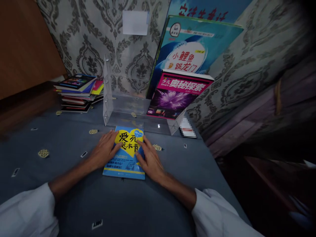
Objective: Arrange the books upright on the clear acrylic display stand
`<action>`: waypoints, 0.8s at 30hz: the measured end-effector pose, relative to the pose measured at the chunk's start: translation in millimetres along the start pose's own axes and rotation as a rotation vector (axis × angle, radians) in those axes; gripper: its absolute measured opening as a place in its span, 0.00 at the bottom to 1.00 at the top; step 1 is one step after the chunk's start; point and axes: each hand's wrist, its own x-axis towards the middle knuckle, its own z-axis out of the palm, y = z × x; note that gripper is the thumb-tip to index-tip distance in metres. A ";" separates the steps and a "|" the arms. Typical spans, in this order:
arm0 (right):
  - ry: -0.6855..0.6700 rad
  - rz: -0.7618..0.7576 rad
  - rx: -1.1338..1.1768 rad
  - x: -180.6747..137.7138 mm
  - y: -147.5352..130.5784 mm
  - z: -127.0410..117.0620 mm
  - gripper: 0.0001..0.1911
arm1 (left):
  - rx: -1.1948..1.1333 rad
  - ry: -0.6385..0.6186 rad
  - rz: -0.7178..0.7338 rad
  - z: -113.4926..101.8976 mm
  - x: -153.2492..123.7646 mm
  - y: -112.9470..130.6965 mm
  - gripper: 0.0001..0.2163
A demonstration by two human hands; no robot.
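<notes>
A blue book [126,164] with a yellow heart and black characters on its cover lies flat on the grey-blue cloth [74,197]. My left hand [106,148] rests on its left edge with fingers stretched out flat. My right hand [148,158] lies on its right side, fingers also spread flat over the cover. Just behind the book stands a clear acrylic book stand [116,105]. Inside it a pink book [176,95] leans to the right, and a larger blue-green picture book [195,49] leans behind that one.
A stack of several books [77,93] sits at the back left on the cloth. Patterned wallpaper [98,42] rises behind the stand, with a white card [135,22] stuck to it. A small white object [188,129] lies right of the stand. The table edge drops off at right.
</notes>
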 end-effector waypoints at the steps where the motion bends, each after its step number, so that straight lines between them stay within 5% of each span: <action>1: 0.013 -0.004 -0.010 -1.3 -0.7 2.6 0.25 | -0.114 -0.012 -0.038 -3.9 1.7 3.7 0.27; 8: 0.035 0.001 -0.041 -7.1 -4.1 7.3 0.28 | -1.064 0.086 -0.667 -26.8 21.1 35.3 0.22; 11: -0.005 0.013 -0.010 -7.4 -6.0 6.3 0.30 | -1.280 0.002 -0.791 -24.6 28.1 46.7 0.16; 17: -0.021 0.074 0.099 -8.8 -10.9 5.6 0.36 | -1.356 0.133 -0.940 -10.0 37.2 63.8 0.14; 24: 0.095 0.129 0.219 -7.4 -8.8 8.5 0.38 | -1.372 0.081 -0.964 4.2 43.8 65.2 0.25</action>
